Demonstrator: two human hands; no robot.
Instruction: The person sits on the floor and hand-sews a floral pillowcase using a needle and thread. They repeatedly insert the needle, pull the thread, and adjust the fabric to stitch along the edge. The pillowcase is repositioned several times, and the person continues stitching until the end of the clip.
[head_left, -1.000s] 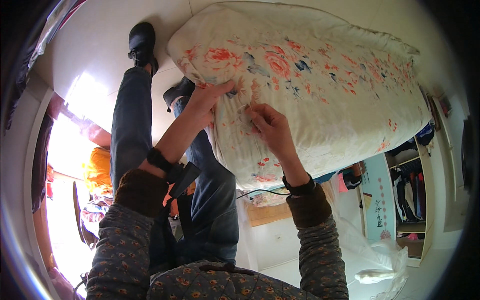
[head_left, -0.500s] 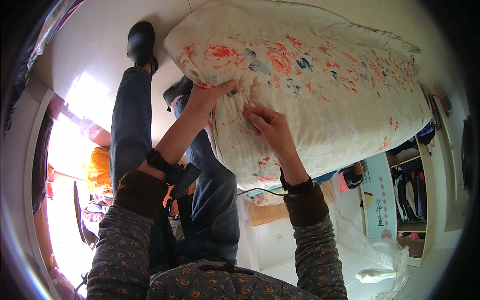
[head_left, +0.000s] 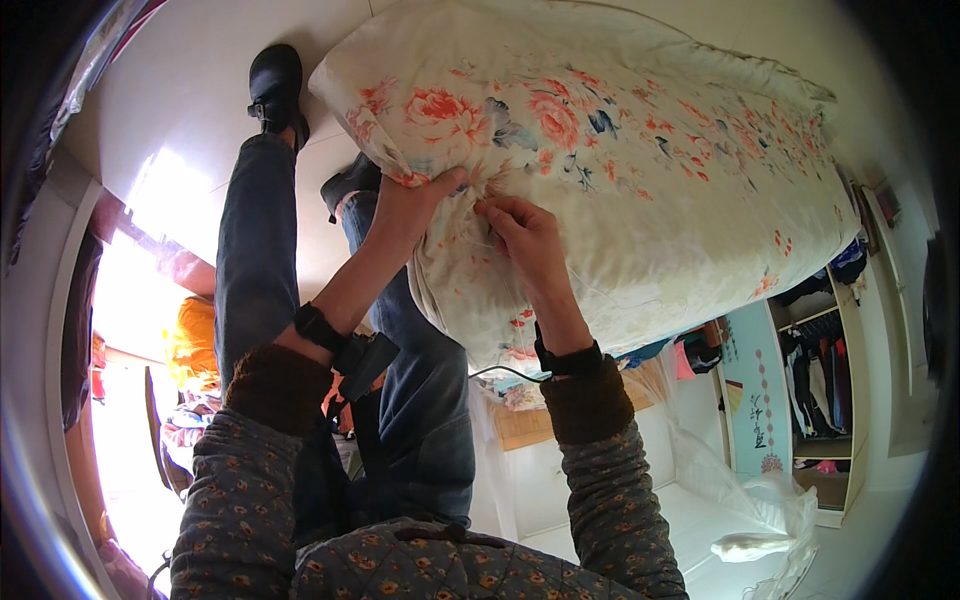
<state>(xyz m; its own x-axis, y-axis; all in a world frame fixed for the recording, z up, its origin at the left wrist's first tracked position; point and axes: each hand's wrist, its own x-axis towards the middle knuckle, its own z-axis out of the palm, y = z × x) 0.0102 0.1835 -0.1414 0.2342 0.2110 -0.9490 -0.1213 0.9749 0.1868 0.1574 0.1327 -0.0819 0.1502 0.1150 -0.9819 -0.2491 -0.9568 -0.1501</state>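
1. Head view, the work: a person seated with legs stretched forward bends over a pale quilt (head_left: 640, 235) printed with red and blue-grey flowers. It lies in front of them, bulky and rounded, spreading from the middle to the right.

2. Head view, the step: this looks like hand-sewing at the quilt's left end, judging by the pinched fingers and a faint thread (head_left: 516, 290) below the right hand. Any needle is too small to make out.

3. Head view, next move: it would seem to call for keeping the gathered cloth steady under the left thumb while the right fingers draw the thread through, without snagging it or pricking the thumb.

4. Head view, left hand (head_left: 412, 203): it reaches up and rightward from the lower left, clamped on the quilt's edge. The thumb lies straight along the top, pointing right; the other fingers are mostly hidden.

5. Head view, right hand (head_left: 530, 235): it comes up from the lower right, wrist bent, back of the hand upward. Thumb and forefinger are pinched together just beside the left thumb; what sits between them is unclear. The two hands are near each other, with a small gap between.
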